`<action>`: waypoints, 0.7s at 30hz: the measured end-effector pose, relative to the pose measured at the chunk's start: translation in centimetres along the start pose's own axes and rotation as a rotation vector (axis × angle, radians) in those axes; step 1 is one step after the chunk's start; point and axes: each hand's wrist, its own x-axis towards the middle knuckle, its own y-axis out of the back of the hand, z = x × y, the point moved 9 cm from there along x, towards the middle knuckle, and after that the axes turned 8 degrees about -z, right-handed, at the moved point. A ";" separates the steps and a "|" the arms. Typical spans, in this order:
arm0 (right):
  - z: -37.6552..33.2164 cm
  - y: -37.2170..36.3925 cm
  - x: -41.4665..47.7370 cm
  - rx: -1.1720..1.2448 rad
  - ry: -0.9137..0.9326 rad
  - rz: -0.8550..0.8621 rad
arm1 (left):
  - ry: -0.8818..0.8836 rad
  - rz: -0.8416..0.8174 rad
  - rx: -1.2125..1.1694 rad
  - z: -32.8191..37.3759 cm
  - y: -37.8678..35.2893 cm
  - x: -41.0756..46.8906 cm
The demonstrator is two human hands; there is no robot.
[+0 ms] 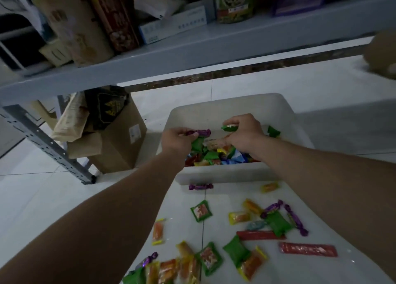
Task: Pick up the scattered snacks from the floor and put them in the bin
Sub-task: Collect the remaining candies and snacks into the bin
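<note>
The person's left hand is above the left side of the white bin, its fingers curled and pinching a purple twist-wrapped sweet by one end. The right hand is just beside it, nearer the bin's middle, its fingers bent round a green packet. Both hands are above the heap of wrapped snacks that lies along the bin's near wall.

The bin stands on the white tiled floor. Just outside the near wall lies a second purple sweet, almost touching the wall, and a yellow-orange packet lies near the bin's near-right corner. Closer to the person, loose snacks are spread over the tiles:
- a square green packet
- a lone orange packet to its left
- a red stick with a longer red stick beside it
- a crowded cluster of orange and green packets at the bottom edge of the view

Left of the bin stands an open cardboard box with bags in it, next to a grey perforated shelf leg. The shelf board above carries boxes and bags — their print is too blurred to read.
</note>
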 end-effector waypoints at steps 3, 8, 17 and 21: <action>1.0 0.5 1.0 -0.008 -0.022 0.032 | 0.018 -0.021 -0.056 -1.8 -2.1 1.6; 3.1 0.2 2.1 -0.055 -0.071 0.027 | 0.054 -0.034 -0.025 -5.4 -2.7 4.3; 6.4 -1.7 4.4 -0.038 -0.145 0.064 | 0.018 -0.045 0.195 -7.6 -2.7 8.1; 6.7 -2.9 5.2 -0.117 -0.126 0.045 | -0.032 -0.052 0.382 -7.9 -2.4 8.0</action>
